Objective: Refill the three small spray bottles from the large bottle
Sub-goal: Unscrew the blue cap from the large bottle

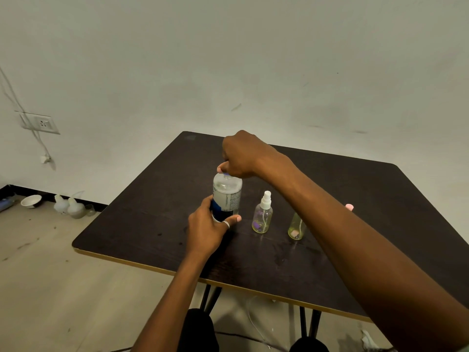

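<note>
The large clear bottle with a blue label stands upright on the dark table. My left hand grips its lower body. My right hand is closed over its blue cap at the top. To the right stands a small clear spray bottle with a white sprayer. Beside it a second small yellowish bottle is partly hidden by my right forearm. A pink tip shows just past the forearm; what it belongs to is hidden.
The table's front edge runs diagonally above my knees. On the floor at left by the wall sit a white bowl and two whitish bottles. A wall socket with a hanging cable is at left.
</note>
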